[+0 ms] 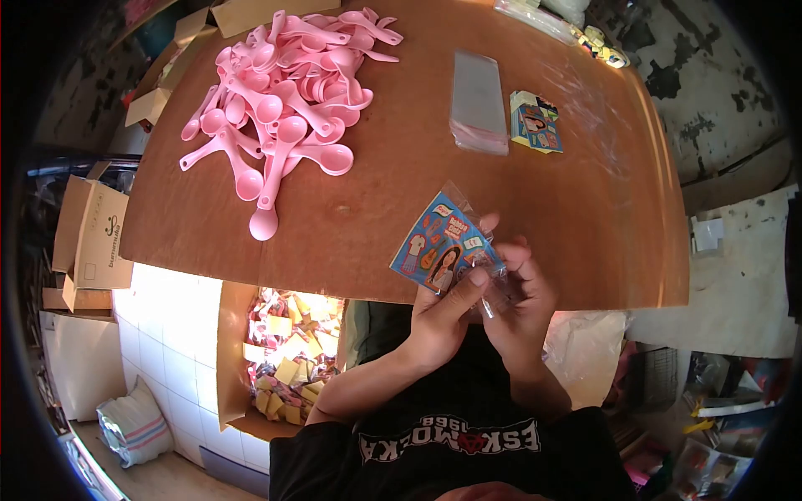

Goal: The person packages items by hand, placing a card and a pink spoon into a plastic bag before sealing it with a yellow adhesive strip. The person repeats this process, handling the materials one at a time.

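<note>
Near the table's front edge, a blue printed card (436, 242) with pictures on it is held up at a tilt. My left hand (443, 321) is closed on the card's lower edge, thumb on top. Clear plastic, a small bag (493, 292), overlaps the card's right side. My right hand (526, 288) has its fingers closed around this plastic, close beside my left thumb. Farther back lie a stack of clear plastic bags (479, 104) and a small stack of similar printed cards (536, 125). A heap of pink measuring spoons (288, 92) spreads over the left side.
The brown tabletop (351, 234) carries all this. Below its front edge stands a cardboard box (234, 359) full of packed pieces with yellowish cards. More cartons (100, 234) stand at the left. Plastic packs (543, 21) lie at the far right edge. A white sack (134, 426) rests on the floor.
</note>
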`<state>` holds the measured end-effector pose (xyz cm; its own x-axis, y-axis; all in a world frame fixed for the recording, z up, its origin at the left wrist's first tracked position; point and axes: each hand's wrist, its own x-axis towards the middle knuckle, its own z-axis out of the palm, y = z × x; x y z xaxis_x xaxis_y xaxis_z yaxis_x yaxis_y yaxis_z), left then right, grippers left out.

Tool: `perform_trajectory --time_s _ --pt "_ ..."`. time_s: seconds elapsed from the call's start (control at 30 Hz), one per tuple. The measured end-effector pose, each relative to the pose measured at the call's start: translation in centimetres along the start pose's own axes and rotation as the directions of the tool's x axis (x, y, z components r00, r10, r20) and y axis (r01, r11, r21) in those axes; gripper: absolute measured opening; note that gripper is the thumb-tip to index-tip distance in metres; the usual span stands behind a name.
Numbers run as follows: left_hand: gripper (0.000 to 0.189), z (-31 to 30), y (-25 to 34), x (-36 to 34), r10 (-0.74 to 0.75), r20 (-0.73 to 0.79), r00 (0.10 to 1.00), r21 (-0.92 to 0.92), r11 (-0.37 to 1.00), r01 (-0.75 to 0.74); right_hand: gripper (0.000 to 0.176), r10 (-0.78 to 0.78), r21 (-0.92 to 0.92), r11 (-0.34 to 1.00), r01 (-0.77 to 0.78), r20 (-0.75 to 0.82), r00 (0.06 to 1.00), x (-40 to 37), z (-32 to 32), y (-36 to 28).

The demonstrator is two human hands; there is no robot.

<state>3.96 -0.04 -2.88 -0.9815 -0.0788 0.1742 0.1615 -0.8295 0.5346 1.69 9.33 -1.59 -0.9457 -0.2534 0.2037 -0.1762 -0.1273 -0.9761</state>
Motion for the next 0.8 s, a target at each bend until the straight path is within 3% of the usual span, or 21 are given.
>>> perform_trajectory --time_s 0.07,0.1,0.13,0.17,0.2,0.23,0.27,0.3,0.4,0.53,0.73,0.8 --pt "0.049 -0.1 0.9 0.1 -0.026 -0.039 0.999 -0.065 0.998 0.023 0.02 -0.191 -0.183 0.968 0.168 -0.112 0.975 -0.4 1.1 0.0" --pt "0.049 -0.2 1.5 0.2 -0.057 -0.074 0.996 -0.132 0.99 0.047 0.02 -0.191 -0.184 0.968 0.169 -0.108 0.976 -0.3 0.9 -0.1" --pt "0.047 -0.3 2.2 0.2 -0.119 -0.126 0.985 -0.145 0.984 0.101 0.024 -0.466 -0.465 0.779 0.421 0.019 0.884 0.0 0.2 -0.2" --pt "0.047 -0.8 2.9 0.4 -0.114 -0.128 0.985 -0.148 0.984 0.094 0.028 -0.653 -0.655 0.451 0.606 0.221 0.724 0.3 -0.5 -0.4" --pt "0.046 -1.5 3.6 0.4 -0.205 -0.08 0.975 -0.318 0.933 0.17 0.026 -0.648 -0.671 0.299 0.678 0.379 0.66 0.1 -0.8 -1.1" --pt "0.045 -1.9 4.0 0.6 -0.284 -0.016 0.959 -0.474 0.846 0.243 0.026 -0.646 -0.665 0.3 0.684 0.386 0.659 -0.4 -1.5 -1.5" --pt "0.048 -2.3 4.2 0.8 -0.295 -0.084 0.952 -0.548 0.811 0.203 0.025 -0.596 -0.629 0.266 0.73 0.488 0.638 -1.0 -2.2 -1.8" --pt "0.048 -2.6 4.6 0.8 -0.285 -0.09 0.954 -0.551 0.812 0.191 0.025 -0.539 -0.586 0.235 0.775 0.585 0.606 -1.4 -2.9 -2.1" --pt "0.047 -3.8 5.7 0.6 -0.152 -0.165 0.975 -0.469 0.882 0.058 0.024 -0.509 -0.563 0.302 0.769 0.587 0.629 -2.0 -4.9 -3.1" --pt "0.045 -4.4 6.0 0.7 -0.133 -0.154 0.979 -0.408 0.911 0.06 0.019 -0.429 -0.557 0.382 0.738 0.6 0.675 1.3 -4.6 -5.3" --pt "0.047 -4.4 5.9 1.3 -0.114 -0.161 0.98 -0.365 0.93 0.048 0.017 -0.317 -0.594 0.459 0.661 0.585 0.746 14.1 -0.5 -3.7" --pt "0.048 -4.4 5.7 1.0 -0.109 -0.172 0.979 -0.354 0.934 0.042 0.024 -0.334 -0.623 0.374 0.687 0.601 0.726 20.6 0.8 -0.4"
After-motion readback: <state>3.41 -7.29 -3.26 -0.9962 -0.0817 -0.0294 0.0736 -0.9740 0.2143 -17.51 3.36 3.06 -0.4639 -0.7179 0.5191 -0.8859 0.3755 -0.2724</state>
